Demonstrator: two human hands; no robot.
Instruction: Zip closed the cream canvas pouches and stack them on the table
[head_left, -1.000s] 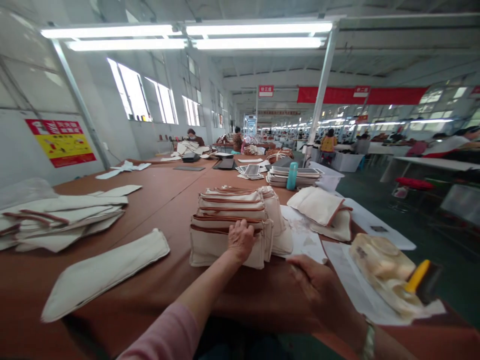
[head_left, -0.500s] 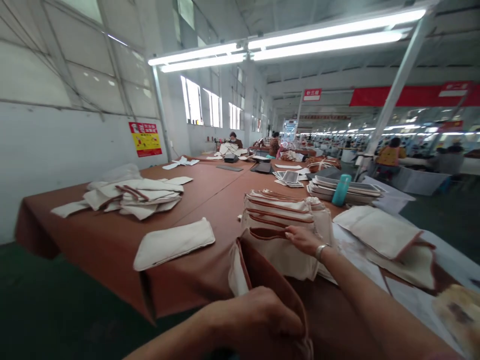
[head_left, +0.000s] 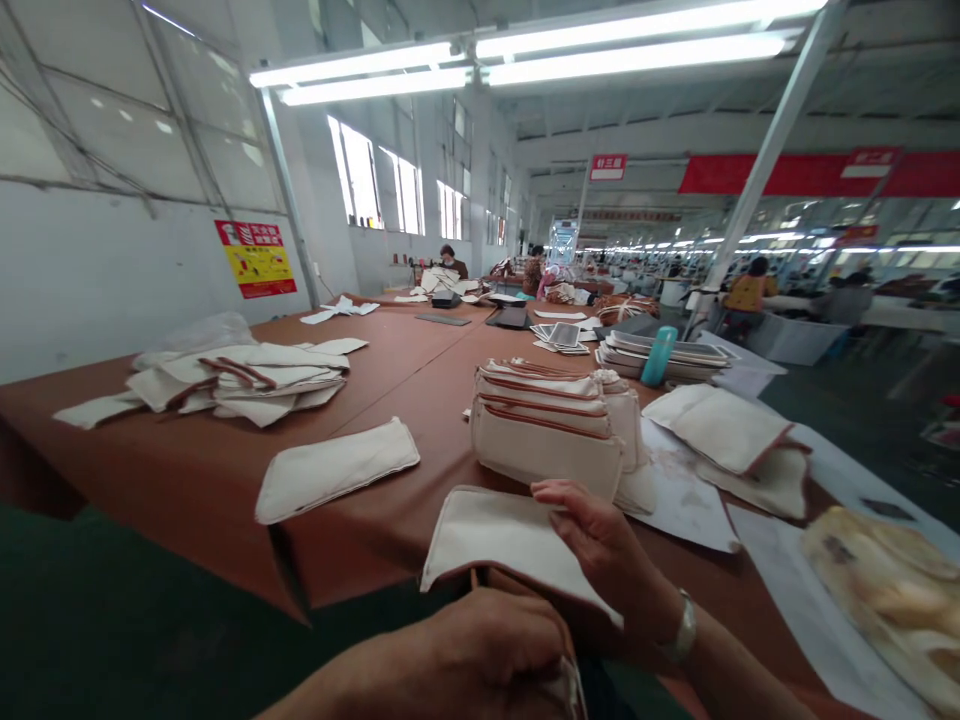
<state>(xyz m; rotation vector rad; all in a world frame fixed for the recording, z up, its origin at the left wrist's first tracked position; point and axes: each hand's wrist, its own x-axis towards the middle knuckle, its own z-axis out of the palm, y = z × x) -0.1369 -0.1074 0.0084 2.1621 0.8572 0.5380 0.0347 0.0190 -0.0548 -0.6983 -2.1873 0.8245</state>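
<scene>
A white fabric piece with a brown edge (head_left: 495, 530) lies at the near table edge, right in front of me. My right hand (head_left: 592, 535), with a bracelet on the wrist, rests on its right part, fingers extended. Below it, my left hand (head_left: 495, 640) is closed around a brown-lined pouch (head_left: 566, 625), of which only part shows. Just beyond stands a row of white pouches with brown edges (head_left: 544, 450). To the left is a single flat white piece (head_left: 337, 470).
The brown table (head_left: 405, 370) bears a heap of white pieces (head_left: 247, 380) at left. At right are a teal bottle (head_left: 659, 356), stacked trays (head_left: 622, 360), white pieces (head_left: 720, 425) and a plastic bag (head_left: 885, 580). A person (head_left: 452, 262) sits at the far end.
My right hand has left the row of pouches and moved nearer. A white piece now lies flat under it. My left hand and the brown-lined pouch have moved slightly lower.
</scene>
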